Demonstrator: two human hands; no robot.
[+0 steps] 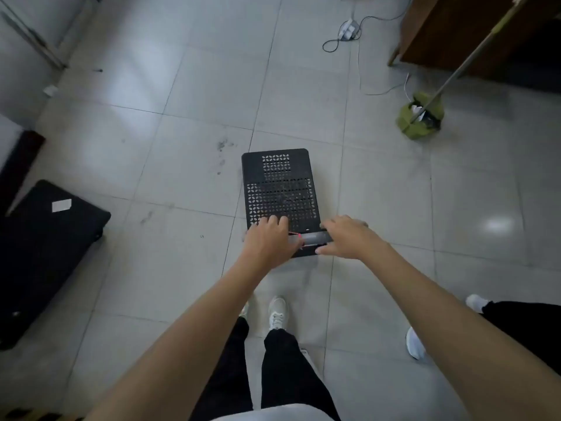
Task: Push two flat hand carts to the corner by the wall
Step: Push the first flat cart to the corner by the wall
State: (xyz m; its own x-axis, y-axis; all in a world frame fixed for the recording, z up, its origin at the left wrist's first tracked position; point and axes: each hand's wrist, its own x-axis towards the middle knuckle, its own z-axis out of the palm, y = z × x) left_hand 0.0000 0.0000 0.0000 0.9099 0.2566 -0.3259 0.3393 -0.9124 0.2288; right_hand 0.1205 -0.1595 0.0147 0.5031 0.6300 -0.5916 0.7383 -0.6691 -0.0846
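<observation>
A black flat hand cart (280,189) with a perforated deck stands on the tiled floor in front of me. Its grey handle bar (312,238) runs across the near end. My left hand (268,238) is closed over the left part of the bar. My right hand (346,237) rests on the right part, fingers curled over it and thumb beneath. A second black flat object, perhaps the other cart (45,253), lies on the floor at the left with a white label on it.
A green mop (420,118) with a long pole leans by a wooden desk (455,31) at the upper right. A power strip and cables (349,30) lie on the floor ahead. Another person's feet (416,343) stand to my right. A wall and metal frame (33,38) are at the upper left.
</observation>
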